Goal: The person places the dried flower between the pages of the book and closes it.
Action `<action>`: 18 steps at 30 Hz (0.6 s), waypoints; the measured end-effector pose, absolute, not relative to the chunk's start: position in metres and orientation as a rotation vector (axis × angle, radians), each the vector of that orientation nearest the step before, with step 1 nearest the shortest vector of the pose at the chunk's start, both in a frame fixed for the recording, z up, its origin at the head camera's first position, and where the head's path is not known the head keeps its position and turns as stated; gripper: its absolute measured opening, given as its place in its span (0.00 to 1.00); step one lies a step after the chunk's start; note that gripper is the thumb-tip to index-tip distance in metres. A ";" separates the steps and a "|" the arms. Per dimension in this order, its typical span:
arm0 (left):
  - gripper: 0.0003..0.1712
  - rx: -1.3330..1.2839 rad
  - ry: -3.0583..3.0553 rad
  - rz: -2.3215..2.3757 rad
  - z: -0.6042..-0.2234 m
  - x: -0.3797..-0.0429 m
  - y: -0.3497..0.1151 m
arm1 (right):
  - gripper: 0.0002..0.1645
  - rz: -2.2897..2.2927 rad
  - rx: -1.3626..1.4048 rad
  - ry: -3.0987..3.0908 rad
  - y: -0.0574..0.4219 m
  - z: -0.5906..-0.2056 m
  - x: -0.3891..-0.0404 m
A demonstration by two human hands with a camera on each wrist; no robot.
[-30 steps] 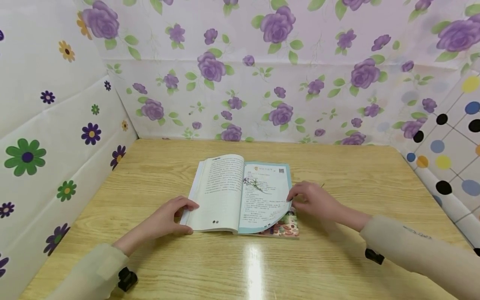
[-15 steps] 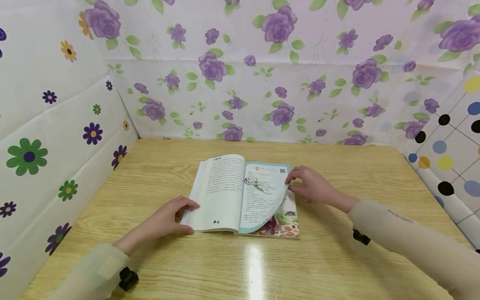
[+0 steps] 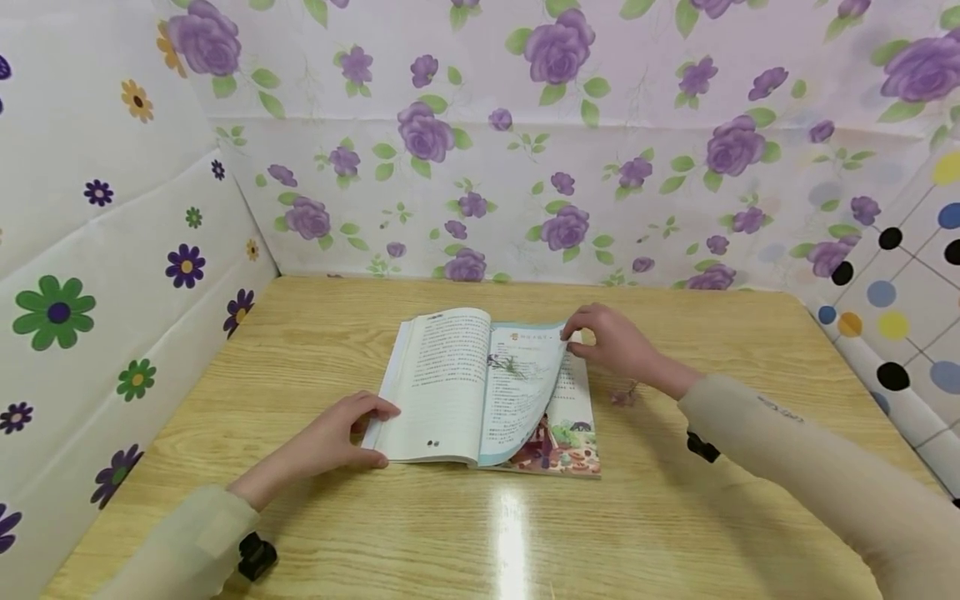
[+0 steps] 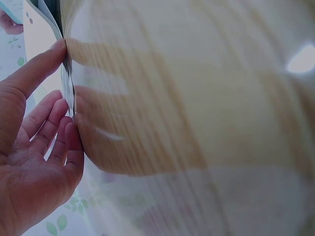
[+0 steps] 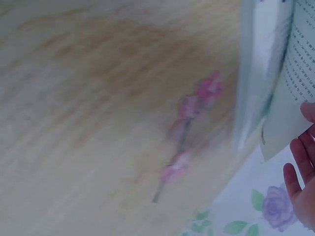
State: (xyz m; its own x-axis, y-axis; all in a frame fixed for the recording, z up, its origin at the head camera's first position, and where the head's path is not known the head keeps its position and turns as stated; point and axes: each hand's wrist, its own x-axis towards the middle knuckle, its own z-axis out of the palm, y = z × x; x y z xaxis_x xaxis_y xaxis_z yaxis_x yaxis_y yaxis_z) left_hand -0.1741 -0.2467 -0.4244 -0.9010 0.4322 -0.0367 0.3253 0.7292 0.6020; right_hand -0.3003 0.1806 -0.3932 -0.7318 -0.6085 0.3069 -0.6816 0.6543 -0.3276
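An open book (image 3: 446, 400) lies on the wooden table. My left hand (image 3: 337, 437) rests at its left edge; in the left wrist view the thumb (image 4: 44, 64) and fingertips touch the page edges, spread apart. My right hand (image 3: 618, 346) pinches the right-hand page (image 3: 521, 408) near its top outer corner. That page curls up and leftward, and under it shows a page with a colourful picture (image 3: 566, 450). A lavender sprig (image 3: 507, 364) with a green stem lies on the curling page. The right wrist view catches only part of the right hand (image 5: 306, 172), at its edge.
A pink flower sprig (image 5: 184, 128) lies on the table (image 3: 675, 517) just right of the book, below the right forearm. Flowered cloth walls (image 3: 495, 183) stand at the back and left; a dotted one (image 3: 892, 325) is on the right.
My right hand has moved up and left along the page's outer edge, curling the page further over and uncovering more of the picture and text below. The left hand has stayed put.
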 end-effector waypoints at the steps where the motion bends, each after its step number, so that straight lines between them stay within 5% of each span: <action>1: 0.33 0.609 2.758 0.907 -0.424 -0.174 -0.246 | 0.07 0.634 1.062 -2.690 0.179 -0.390 -0.300; 18: 0.34 0.616 2.760 0.906 -0.424 -0.175 -0.246 | 0.05 0.605 1.245 -2.393 0.112 -0.338 -0.315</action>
